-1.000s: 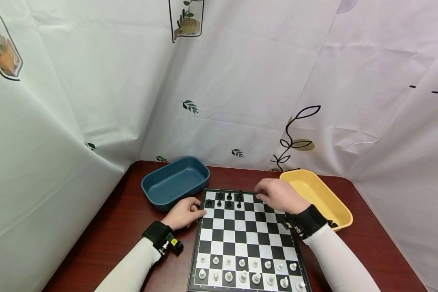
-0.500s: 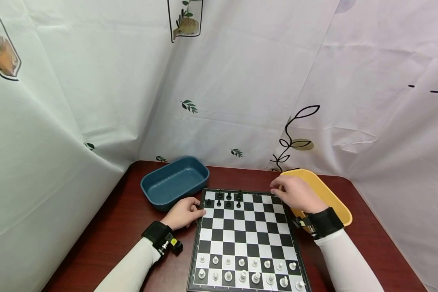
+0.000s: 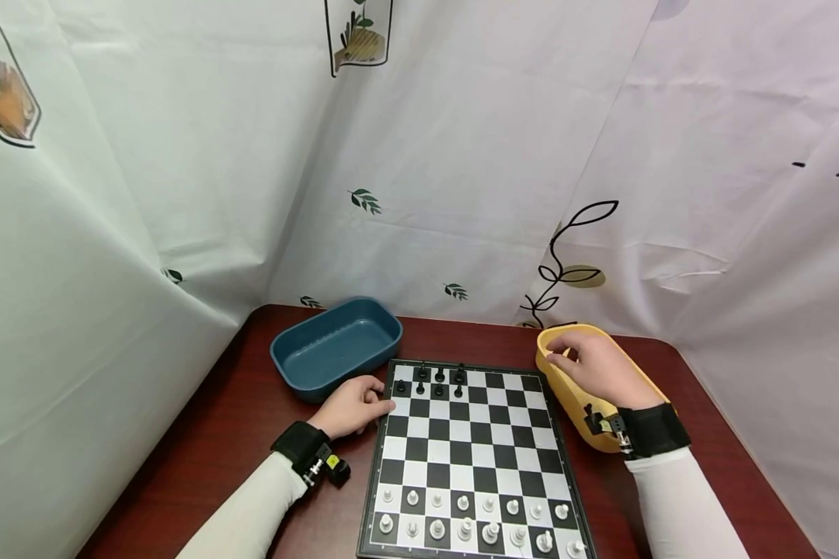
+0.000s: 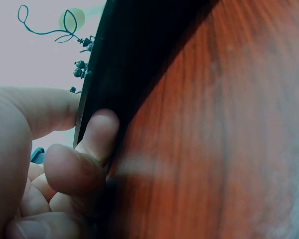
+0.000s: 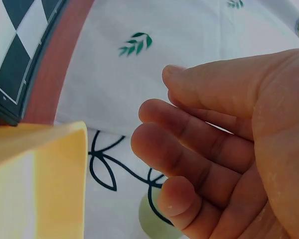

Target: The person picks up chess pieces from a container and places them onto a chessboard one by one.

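My left hand holds the left edge of the chessboard, thumb on the top side and fingers against the side in the left wrist view. Several black chess pieces stand in the board's far left corner. Two rows of white chess pieces line the near side. Over the yellow bin at the right hovers my right hand, its fingers loosely bent. In the right wrist view the fingers hold nothing, and the bin's wall shows beside them.
A blue bin sits behind the board's left corner on the dark red table. A white patterned cloth hangs behind and along both sides of the table.
My right hand has moved right, from the board's far edge to over the yellow bin. The left hand has stayed at the board's edge; the pieces have not moved.
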A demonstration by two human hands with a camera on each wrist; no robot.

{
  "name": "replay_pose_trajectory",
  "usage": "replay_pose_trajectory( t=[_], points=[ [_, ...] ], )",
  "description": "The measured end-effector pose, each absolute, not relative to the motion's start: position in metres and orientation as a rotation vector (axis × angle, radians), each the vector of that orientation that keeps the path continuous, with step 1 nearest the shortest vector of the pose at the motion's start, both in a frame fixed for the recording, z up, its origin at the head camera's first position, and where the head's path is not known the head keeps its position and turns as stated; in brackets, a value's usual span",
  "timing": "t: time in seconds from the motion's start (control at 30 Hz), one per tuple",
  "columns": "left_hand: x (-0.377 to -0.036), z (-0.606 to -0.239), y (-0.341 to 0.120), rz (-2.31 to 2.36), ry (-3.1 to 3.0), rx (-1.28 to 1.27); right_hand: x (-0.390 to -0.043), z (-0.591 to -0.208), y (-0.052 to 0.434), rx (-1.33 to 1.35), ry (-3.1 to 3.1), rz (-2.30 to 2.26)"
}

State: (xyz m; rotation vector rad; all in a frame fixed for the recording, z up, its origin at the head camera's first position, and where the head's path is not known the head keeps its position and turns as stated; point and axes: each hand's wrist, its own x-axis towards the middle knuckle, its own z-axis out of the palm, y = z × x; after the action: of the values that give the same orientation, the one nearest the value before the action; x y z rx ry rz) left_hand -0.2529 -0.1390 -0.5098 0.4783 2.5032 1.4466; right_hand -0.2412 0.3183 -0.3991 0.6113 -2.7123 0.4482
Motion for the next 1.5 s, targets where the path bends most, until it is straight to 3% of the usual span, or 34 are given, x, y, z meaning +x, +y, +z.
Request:
replay_pose_trajectory(
  t=[0.23,1.5],
  points=[
    [-0.254,-0.51,-0.139,1.445,2.498,0.469,-0.235,-0.393,0.335,0.447,-2.767,0.483],
    [-0.252,-0.511,-0.138,1.423,2.528,0.475,-0.255,-0.442,0.379,0.323,-3.178,0.601]
  ],
)
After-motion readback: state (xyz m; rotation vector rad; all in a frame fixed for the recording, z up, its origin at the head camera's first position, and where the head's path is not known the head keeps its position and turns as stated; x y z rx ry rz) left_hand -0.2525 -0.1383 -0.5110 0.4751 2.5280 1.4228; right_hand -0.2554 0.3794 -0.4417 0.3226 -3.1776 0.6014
